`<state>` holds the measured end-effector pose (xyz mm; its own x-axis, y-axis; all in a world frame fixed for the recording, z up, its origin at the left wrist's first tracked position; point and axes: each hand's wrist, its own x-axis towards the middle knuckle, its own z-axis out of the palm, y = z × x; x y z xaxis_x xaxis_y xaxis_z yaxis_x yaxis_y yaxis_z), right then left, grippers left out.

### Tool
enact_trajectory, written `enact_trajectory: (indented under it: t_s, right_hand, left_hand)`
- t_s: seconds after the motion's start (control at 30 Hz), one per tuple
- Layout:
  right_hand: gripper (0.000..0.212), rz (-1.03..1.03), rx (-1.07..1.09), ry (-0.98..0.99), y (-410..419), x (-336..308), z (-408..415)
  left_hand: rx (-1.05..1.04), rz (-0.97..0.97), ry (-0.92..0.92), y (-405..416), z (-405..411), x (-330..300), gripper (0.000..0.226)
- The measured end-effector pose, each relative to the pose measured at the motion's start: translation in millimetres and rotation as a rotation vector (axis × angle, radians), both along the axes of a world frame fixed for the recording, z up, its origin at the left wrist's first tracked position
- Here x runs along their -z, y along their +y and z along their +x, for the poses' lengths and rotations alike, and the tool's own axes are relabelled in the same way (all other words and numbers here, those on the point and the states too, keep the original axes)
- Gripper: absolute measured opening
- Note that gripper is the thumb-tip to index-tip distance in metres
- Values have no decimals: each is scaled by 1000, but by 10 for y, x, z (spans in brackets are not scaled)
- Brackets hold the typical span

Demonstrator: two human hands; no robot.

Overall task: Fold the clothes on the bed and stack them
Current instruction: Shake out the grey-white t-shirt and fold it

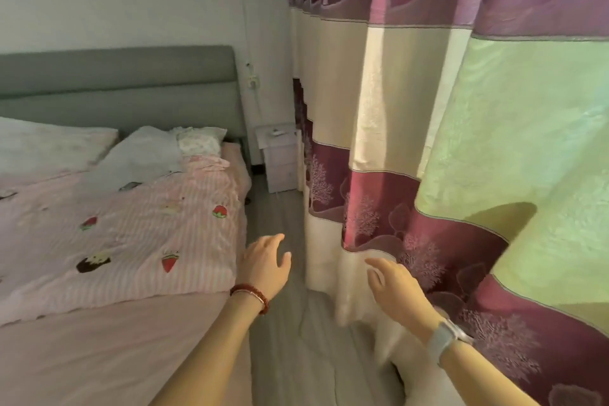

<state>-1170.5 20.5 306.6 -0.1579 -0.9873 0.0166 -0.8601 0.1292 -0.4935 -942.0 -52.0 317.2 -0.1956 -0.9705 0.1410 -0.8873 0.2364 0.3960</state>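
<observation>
1. the clothes (148,155) lie in a loose white and pale heap at the head of the bed (99,356), by the pillow (49,148) and the grey headboard (115,82).
2. they look soft, light and limp, so they should sag when lifted; a judgement: best taken at two corners or the shoulders, then spread flat on the striped quilt (131,241).
3. the left hand (263,265) hangs over the floor (280,356) just off the bed's edge, fingers relaxed and spread, its grip released and holding nothing.
4. the right hand (395,287) is near the curtain (494,142), fingers loosely out, grip likewise released.
5. the heap lies well apart from both hands, ahead and to the left.
</observation>
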Motion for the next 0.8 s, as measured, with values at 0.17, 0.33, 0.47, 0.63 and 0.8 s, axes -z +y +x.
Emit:
enact_trajectory:
  t_s: [0.17,0.33,0.47,0.63,0.8]
  right_hand:
    - [39,10,-291,-47,-962,-23,328]
    - [39,30,-486,-138,-1999,3,826]
    - [38,14,-579,-187,-3084,-49,1281]
    - [32,14,-614,-205,-4517,-218,1869]
    - [34,6,-642,-195,-5652,-262,2146]
  left_hand:
    - [-258,-11,-8,-375,387,-134,42]
    - [-459,-25,-50,-1011,892,-172,38]
    - [-564,-51,-19,-1893,1356,-225,43]
    - [-626,-84,16,-3238,1942,-454,45]
    - [-627,-85,63,-4401,2235,-546,44]
